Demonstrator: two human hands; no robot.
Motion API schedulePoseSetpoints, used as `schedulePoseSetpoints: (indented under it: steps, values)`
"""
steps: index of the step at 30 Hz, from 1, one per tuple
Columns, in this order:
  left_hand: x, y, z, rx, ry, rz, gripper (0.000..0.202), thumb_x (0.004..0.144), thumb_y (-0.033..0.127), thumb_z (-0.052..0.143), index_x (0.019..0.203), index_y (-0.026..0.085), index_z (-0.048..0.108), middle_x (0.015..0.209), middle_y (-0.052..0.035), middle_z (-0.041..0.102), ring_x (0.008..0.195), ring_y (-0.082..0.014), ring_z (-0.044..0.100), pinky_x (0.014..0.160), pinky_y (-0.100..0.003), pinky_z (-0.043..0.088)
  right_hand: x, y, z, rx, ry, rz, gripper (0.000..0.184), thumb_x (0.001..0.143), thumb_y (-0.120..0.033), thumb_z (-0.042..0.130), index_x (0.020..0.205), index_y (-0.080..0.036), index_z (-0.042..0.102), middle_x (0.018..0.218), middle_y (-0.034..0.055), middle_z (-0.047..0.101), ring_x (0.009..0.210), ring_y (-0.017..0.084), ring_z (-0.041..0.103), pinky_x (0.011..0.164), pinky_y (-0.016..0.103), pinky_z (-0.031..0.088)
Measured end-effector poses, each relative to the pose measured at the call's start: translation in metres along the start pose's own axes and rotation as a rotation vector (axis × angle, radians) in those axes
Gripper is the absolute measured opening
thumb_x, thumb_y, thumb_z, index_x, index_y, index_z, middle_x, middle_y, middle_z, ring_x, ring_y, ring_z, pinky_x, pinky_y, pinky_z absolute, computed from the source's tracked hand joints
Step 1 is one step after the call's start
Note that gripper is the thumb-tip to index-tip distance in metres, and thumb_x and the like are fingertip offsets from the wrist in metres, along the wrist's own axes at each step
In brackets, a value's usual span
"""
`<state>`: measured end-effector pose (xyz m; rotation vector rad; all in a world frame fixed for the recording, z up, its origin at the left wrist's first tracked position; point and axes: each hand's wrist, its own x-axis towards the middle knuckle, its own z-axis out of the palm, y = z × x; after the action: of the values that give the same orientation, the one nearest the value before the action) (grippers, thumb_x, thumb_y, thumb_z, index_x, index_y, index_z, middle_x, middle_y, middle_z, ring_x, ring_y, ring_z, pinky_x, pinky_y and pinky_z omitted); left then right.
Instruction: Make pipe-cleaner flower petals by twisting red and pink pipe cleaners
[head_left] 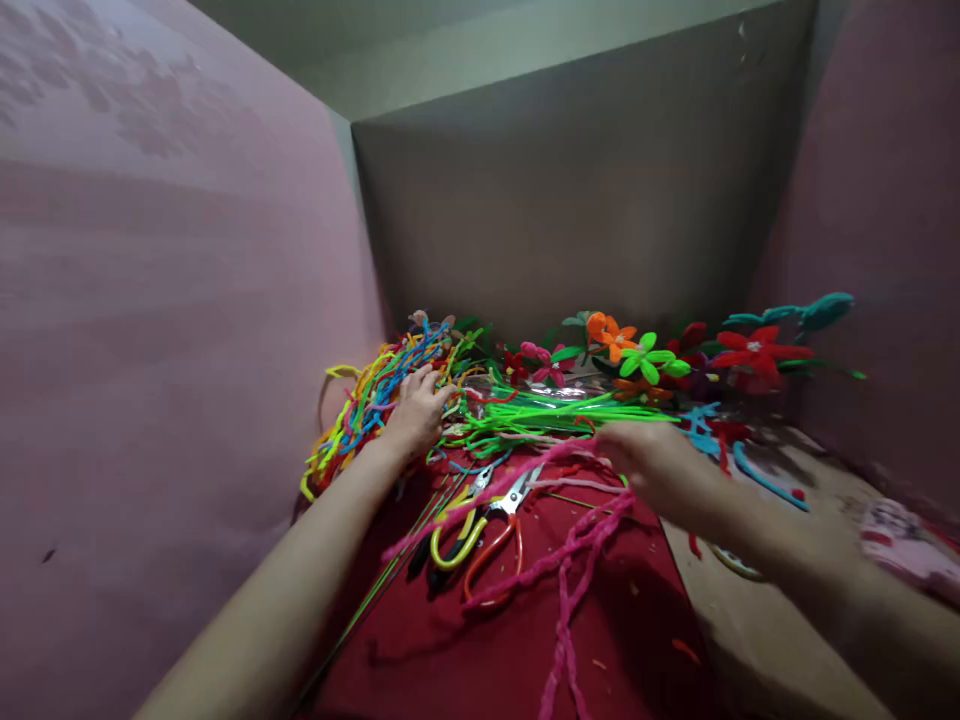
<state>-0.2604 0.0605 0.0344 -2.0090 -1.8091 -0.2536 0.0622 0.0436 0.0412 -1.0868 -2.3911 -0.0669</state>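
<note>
Red surface, right hand gripping pink fuzzy strands, left hand open against multicoloured heap

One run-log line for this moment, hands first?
left hand: at multicolored bundle; right hand: holding pink strands; red surface: scissors; beyond: flowers

Free red surface beside pink strands
</note>
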Motion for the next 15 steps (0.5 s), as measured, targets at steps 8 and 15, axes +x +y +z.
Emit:
schedulePoseSetpoints:
  steps: [8,15]
  values:
    - [-0.038,0.058,-0.001,-0.149,0.011,0.015,0.026,0.079,0.015,0.046,0.095,0.022,0.065,0.098,-0.0025,0.064,0.096,-0.0151,0.053,0.086,-0.027,0.043,-0.048,-0.004,0.040,-0.177,-0.259,0.112,0.027,0.077,-0.005,0.037,0.087,-0.016,0.060,0.086,0.0098,0.066,0.078,0.022,0.063,0.056,0.028,0.033]
    - [-0.030,0.010,-0.036,0.034,0.051,-0.356,0.034,0.082,0.020,0.037,0.106,0.015,0.060,0.106,-0.0125,0.060,0.102,-0.0249,0.053,0.088,-0.037,0.040,-0.048,0.005,0.045,-0.171,-0.101,0.031,0.029,0.076,-0.004,0.042,0.093,-0.016,0.063,0.092,0.0102,0.063,0.085,0.021,0.058,0.067,0.028,0.038]
